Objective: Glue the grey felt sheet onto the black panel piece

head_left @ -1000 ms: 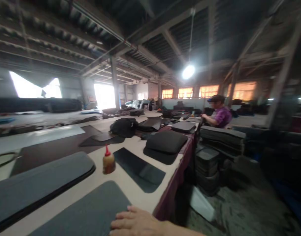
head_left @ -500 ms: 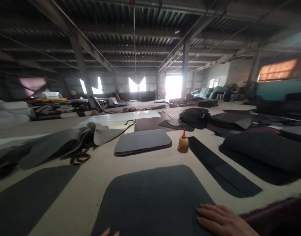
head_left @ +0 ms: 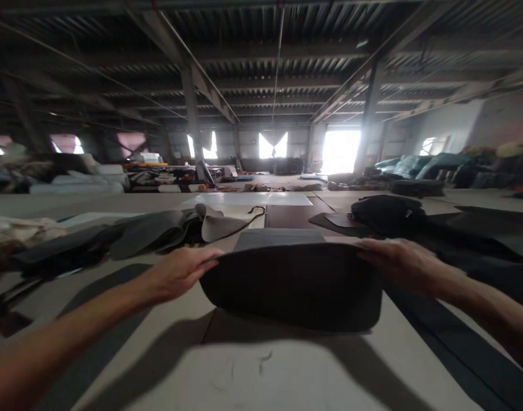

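Observation:
A dark panel with rounded corners (head_left: 291, 288) is held up over the table, tilted so that its dark underside faces me. My left hand (head_left: 182, 271) pinches its left corner between thumb and fingers. At the opposite corner my right hand (head_left: 400, 260) grips the edge, its thumb partly hidden. Just behind the raised panel lies a stack of grey panels (head_left: 282, 235), mostly covered from view. The bottle with the red tip cannot be seen now.
Folded grey sheet material (head_left: 154, 231) lies to the left. A long dark strip (head_left: 449, 337) is flat on the right, below my forearm. A black bundle (head_left: 385, 214) sits farther back on the pale table (head_left: 261, 377).
The dark panel, flat on the table before, is now lifted and tilted forward toward the stack. Both hands have moved up and outward to its corners. The view has turned left.

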Motion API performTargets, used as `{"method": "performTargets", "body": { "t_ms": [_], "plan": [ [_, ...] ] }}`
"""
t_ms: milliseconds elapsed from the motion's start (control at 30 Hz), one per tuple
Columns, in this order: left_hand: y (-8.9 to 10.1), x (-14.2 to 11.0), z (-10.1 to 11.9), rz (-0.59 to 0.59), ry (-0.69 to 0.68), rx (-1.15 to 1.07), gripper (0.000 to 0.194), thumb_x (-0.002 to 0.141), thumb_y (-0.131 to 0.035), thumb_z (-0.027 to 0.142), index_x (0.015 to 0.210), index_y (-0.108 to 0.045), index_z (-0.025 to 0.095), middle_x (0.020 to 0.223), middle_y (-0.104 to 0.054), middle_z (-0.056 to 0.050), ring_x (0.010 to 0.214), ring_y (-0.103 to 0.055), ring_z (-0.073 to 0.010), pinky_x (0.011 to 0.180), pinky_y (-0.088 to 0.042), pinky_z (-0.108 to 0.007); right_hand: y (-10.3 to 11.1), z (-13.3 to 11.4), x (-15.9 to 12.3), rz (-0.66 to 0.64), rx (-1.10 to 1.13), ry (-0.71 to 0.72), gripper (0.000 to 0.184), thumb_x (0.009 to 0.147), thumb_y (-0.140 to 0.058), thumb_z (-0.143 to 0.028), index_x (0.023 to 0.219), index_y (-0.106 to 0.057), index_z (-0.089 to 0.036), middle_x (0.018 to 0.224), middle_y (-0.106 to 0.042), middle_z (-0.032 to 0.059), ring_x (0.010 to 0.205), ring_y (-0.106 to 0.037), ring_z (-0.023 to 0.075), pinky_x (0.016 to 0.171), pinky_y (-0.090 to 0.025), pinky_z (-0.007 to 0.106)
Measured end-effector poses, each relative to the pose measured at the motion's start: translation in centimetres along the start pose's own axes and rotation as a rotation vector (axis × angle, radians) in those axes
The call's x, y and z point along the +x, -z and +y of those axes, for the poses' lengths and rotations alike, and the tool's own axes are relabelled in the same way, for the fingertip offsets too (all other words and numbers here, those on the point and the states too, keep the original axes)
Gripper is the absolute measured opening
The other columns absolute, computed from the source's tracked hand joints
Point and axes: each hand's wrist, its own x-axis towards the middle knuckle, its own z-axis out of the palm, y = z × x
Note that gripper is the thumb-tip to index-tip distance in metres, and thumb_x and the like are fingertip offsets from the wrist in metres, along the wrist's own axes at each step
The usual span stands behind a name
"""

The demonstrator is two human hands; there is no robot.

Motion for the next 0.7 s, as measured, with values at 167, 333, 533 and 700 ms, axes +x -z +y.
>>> {"method": "performTargets", "body": {
  "t_ms": [167,333,533,700],
  "plan": [
    [3.4,9.0,-3.8,0.211,0.082,0.233,0.032,0.099,-0.043,0.029,0.119,-0.066,0.019,0.107,-0.071,-0.007,0.096,-0.066,-0.0239,0.088,-0.052,-0.034,-1.4,3.3,11.1,0.042,-0.06,-0.06,0.027,0.095,-0.05,-0.034,0.1,-0.073,-0.019,0.073,-0.068,0.0038,0.062,-0.061,0.0192,0.059,-0.045,0.028],
    [5.1,13.3,-4.5,0.518,0.101,0.267,0.041,0.107,-0.03,0.033,0.133,-0.056,0.015,0.129,-0.062,-0.006,0.122,-0.055,-0.023,0.11,-0.039,-0.042,-1.6,4.6,16.0,0.392,-0.24,-0.107,0.036,0.103,-0.041,-0.032,0.125,-0.067,-0.019,0.105,-0.072,0.0096,0.091,-0.067,0.0277,0.076,-0.049,0.035],
    [-5.7,15.3,-8.0,0.387,0.165,0.213,0.045,0.092,-0.044,0.007,0.133,-0.06,0.018,0.145,-0.053,-0.006,0.139,-0.041,-0.0254,0.118,-0.032,-0.049,-9.7,6.9,13.4,0.249,-0.334,-0.122,0.046,0.102,-0.035,-0.01,0.144,-0.051,-0.017,0.145,-0.053,0.0125,0.131,-0.052,0.0235,0.109,-0.041,0.035],
    [-18.1,15.0,-10.4,0.096,0.246,0.152,0.052,0.087,-0.04,0.005,0.125,-0.068,0.028,0.133,-0.064,-0.002,0.125,-0.057,-0.0221,0.108,-0.048,-0.039,-19.1,8.8,7.8,-0.118,-0.341,-0.127,0.039,0.095,-0.044,-0.004,0.12,-0.069,-0.02,0.124,-0.068,0.0093,0.112,-0.065,0.0194,0.097,-0.048,0.027]
  ]
}}
